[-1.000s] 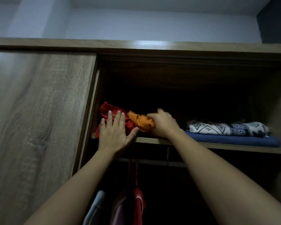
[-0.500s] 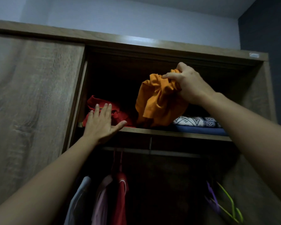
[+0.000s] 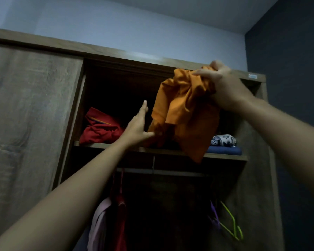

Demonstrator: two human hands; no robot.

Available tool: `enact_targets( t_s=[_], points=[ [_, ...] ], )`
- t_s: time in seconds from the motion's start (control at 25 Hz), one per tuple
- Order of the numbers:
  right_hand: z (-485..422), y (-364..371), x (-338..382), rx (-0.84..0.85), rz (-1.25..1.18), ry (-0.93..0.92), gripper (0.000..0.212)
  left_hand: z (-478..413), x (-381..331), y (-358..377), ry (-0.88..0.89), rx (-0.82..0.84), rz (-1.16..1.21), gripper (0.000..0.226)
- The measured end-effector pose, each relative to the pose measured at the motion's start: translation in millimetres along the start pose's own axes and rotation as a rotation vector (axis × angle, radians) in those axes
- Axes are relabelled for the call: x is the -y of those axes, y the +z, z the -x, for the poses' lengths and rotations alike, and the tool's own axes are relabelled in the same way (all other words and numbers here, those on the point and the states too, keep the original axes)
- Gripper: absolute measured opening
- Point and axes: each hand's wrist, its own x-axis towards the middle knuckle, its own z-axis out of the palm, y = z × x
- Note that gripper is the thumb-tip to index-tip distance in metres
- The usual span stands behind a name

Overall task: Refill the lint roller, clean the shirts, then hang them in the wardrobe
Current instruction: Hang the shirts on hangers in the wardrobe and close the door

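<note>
Since the earlier frame, your left hand [image 3: 137, 126] came off the red shirt [image 3: 100, 130] and rose toward the orange shirt [image 3: 184, 113], while that shirt moved further out from the shelf [image 3: 223, 156]. Your right hand [image 3: 223, 87] was closed around a bunched fistful of the orange fabric at its top, holding it up in front of the open wardrobe [image 3: 34, 113]; the rest hung crumpled, its lowest fold dangling past the shelf edge. Your left hand was flat, fingers together and extended, thumb touching the shirt's lower left fold, gripping nothing. Red shirt lay heaped at the shelf's left end. Patterned folded cloth [image 3: 223, 140] sat on a blue folded one [image 3: 224, 150] at the right end. Below, pink and red garments [image 3: 107, 221] hung left; purple and green hangers [image 3: 227, 221] hung right.
</note>
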Motion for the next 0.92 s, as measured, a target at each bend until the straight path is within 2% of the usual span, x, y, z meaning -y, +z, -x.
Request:
enact_targets(
  t_s=[0.12,0.2,0.28,0.4,0.48,0.6,0.68,0.72,0.76,0.8,0.88,0.92],
  points=[
    [10.7,-22.3,-17.6,-0.005,0.062,0.062,0.055,0.4,-22.4,10.8,0.035,-0.060,0.332,0.037],
    [26.7,-27.6,-27.2,0.044,0.084,0.094,0.055,4.6,-39.7,11.2,0.081,-0.085,0.440,0.015],
    [46.7,-27.8,-38.5,0.141,0.023,0.150,0.052,12.5,-53.4,3.7,0.112,-0.038,0.370,0.010],
    [82.6,-19.7,-48.7,0.365,-0.195,0.207,0.043,33.3,-60.6,-3.8,0.132,0.018,0.132,0.006],
    [105.2,-6.6,-52.3,0.498,-0.251,0.205,0.036,47.2,-60.1,1.4,0.091,0.013,0.129,0.008],
    [125.5,13.3,-56.7,0.586,-0.286,0.225,0.030,65.7,-59.4,12.9,0.093,0.167,0.209,0.035],
    [132.8,22.1,-57.7,0.594,-0.278,0.254,0.042,71.9,-55.7,16.0,0.170,0.323,0.011,0.052],
    [134.7,23.5,-56.2,0.624,-0.284,0.289,0.049,72.2,-52.1,18.0,0.249,0.331,-0.125,0.049],
    [137.1,23.5,-53.0,0.716,-0.313,0.337,0.052,72.5,-49.1,19.9,0.323,0.293,-0.197,0.039],
    [140.4,22.1,-47.9,0.891,-0.369,0.401,0.052,73.8,-47.0,21.4,0.353,0.245,-0.181,0.028],
    [149.9,21.0,-36.4,1.281,-0.501,0.510,0.060,79.1,-48.2,26.7,0.299,0.190,-0.028,0.015],
    [156.6,23.4,-29.7,1.375,-0.560,0.542,0.069,83.1,-49.4,31.7,0.253,0.191,0.038,0.013]
  ],
)
